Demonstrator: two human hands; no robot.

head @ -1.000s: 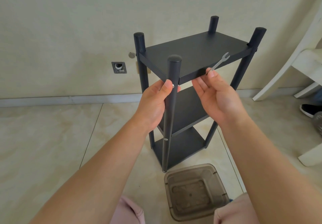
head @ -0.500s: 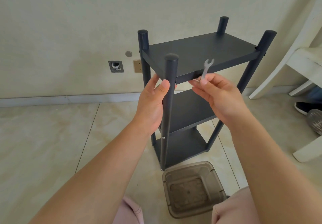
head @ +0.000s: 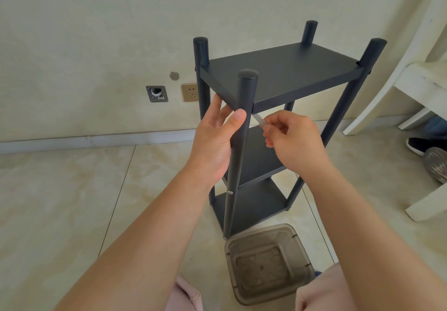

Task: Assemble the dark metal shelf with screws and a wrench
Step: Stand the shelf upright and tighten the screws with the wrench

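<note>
Pinching the small silver wrench (head: 258,119) between curled fingers, the right hand (head: 294,141) is held just under the front edge of the top board (head: 285,69), with the tool's head aimed toward the inner side of the near front post (head: 238,156); the head itself is hidden behind that post. The post is steadied by the left hand (head: 215,141), thumb on its front and fingers reaching round behind, just below the top board. The dark metal shelf (head: 261,165) is seen standing upright on the tiled floor (head: 60,202), close to the wall, with three boards already set between four posts. A screw head (head: 230,192) is visible lower on the near post. Assembly is judged nearly finished: what appears left is tightening at the top front corner, and possibly other joints, which cannot be checked. A brownish plastic bin (head: 268,262) is placed just in front of the shelf.
</note>
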